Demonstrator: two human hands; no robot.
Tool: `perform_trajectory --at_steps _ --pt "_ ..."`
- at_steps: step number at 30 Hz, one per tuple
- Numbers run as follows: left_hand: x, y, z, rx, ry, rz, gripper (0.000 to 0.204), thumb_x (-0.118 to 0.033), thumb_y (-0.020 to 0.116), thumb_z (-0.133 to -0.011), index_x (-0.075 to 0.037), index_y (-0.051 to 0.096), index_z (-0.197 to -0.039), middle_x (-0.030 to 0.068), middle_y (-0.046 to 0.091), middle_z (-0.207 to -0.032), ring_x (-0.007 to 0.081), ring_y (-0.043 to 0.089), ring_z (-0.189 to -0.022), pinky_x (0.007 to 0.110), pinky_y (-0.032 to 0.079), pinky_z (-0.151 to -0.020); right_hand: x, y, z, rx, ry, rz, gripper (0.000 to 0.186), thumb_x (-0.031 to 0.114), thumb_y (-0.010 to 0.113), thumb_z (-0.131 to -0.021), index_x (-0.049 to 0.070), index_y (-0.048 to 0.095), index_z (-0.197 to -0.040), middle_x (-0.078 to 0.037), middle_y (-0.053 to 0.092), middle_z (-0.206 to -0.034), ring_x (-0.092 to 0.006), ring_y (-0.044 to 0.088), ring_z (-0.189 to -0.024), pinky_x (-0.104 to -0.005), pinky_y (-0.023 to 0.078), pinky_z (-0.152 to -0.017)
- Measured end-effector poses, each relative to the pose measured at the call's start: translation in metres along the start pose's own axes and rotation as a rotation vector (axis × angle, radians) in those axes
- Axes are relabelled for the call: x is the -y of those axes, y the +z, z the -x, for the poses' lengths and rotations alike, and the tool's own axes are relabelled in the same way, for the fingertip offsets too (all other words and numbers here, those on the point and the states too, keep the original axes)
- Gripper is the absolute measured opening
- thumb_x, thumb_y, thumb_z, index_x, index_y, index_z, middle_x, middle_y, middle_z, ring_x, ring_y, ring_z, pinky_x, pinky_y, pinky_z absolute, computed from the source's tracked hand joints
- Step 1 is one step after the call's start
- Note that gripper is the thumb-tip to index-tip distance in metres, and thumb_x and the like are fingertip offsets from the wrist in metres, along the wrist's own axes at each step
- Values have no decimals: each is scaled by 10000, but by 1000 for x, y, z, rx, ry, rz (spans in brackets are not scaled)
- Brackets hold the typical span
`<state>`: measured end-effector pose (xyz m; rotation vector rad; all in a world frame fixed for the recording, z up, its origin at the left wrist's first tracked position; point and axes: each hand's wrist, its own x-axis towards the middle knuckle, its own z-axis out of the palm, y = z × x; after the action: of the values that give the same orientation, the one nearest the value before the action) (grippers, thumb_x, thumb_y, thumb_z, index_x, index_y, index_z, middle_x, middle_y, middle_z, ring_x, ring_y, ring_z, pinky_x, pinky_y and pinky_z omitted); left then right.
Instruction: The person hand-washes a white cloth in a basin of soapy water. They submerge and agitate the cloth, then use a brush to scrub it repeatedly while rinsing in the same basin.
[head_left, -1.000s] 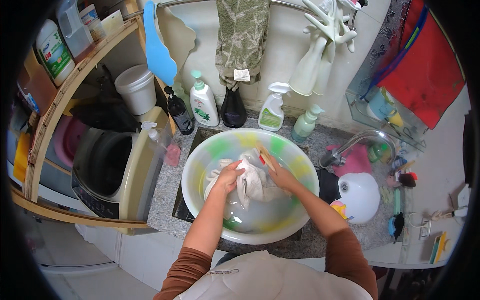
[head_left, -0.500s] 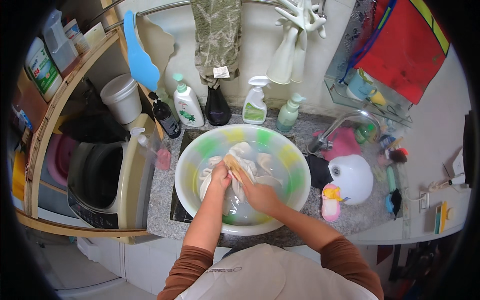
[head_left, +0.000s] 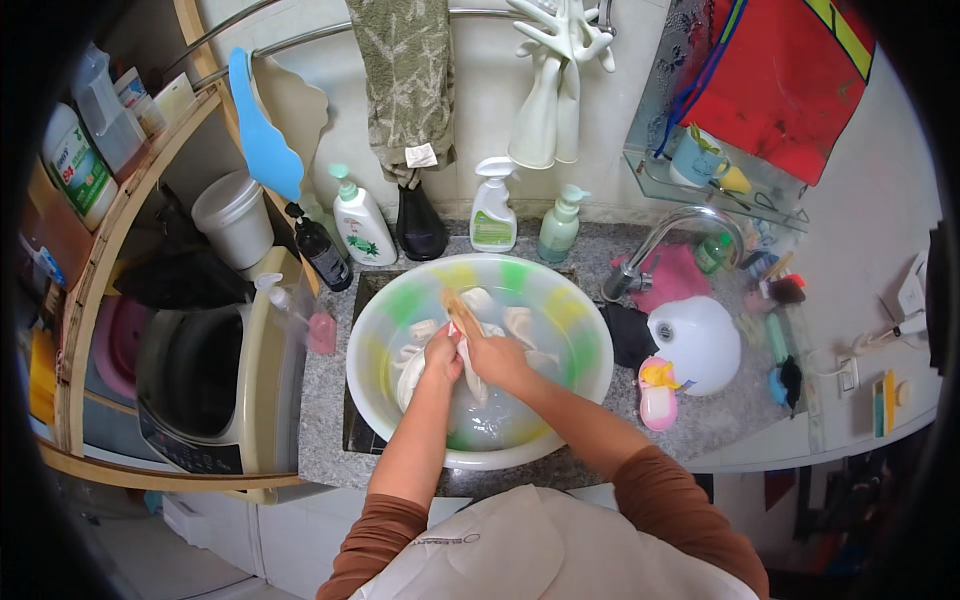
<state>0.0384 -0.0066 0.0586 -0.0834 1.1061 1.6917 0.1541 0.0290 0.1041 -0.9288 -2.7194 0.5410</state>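
Observation:
A large pale basin [head_left: 365,365] with green and yellow patches holds cloudy water and white cloth [head_left: 410,378]. Over its middle, my left hand [head_left: 441,356] is closed on a bunched part of the cloth. My right hand [head_left: 499,360] grips a light wooden scrubbing brush [head_left: 456,305], its far end pointing up and left past my fingers. The brush lies against or just above the bunched cloth; its bristles are hardly visible. Both hands are side by side, nearly touching. More cloth floats on either side of them.
Behind the basin stand a spray bottle [head_left: 493,205] and pump bottles [head_left: 361,218]. To the right are a faucet [head_left: 630,278], a white bowl-like piece [head_left: 705,350] and a pink soap dish [head_left: 657,408]. A washing machine [head_left: 262,390] is at left. White rubber gloves [head_left: 540,110] hang above.
The brush has slid up and left, away from me, with my right hand moving the same way. The whole view has shifted slightly. My left hand keeps its hold on the cloth.

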Motion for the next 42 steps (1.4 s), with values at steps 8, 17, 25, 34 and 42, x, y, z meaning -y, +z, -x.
perform_trajectory --at_steps 8,17,25,34,42 --pt "1 5 5 36 13 -102 397 52 309 -881 -22 445 -1247 145 551 -1126 250 561 -991 360 475 -863 -14 -12 -15 164 206 -23 527 221 388 -875 194 221 -1374 -232 615 -754 -386 609 -679 -495 468 -615" --pt "-18 -9 3 -23 34 40 404 35 338 -892 3 367 -1294 172 508 -1168 273 551 -1008 387 465 -883 -122 41 -6 398 179 330 581 203 366 -876 188 137 -1409 -236 583 -1024 -340 605 -884 -458 455 -771" --pt "-16 -19 -1 -97 -7 137 479 97 314 -830 0 360 -1297 183 506 -1125 285 544 -997 404 469 -877 -55 -31 2 413 98 -669 561 268 393 -907 175 171 -1413 -225 341 -1356 -334 349 -1253 -357 288 -1015" --pt "5 -24 -19 65 -21 123 295 32 364 -835 38 499 -1098 138 563 -1038 250 567 -899 351 481 -806 8 -25 -5 314 36 -133 559 243 376 -890 231 148 -1401 -225 607 -746 -400 594 -637 -483 462 -572" --pt "5 0 -4 113 44 -7 364 86 299 -784 40 521 -1068 156 567 -1026 272 582 -882 386 520 -768 -5 -2 -18 147 86 -26 563 241 384 -890 195 151 -1400 -196 604 -687 -375 593 -619 -477 456 -559"
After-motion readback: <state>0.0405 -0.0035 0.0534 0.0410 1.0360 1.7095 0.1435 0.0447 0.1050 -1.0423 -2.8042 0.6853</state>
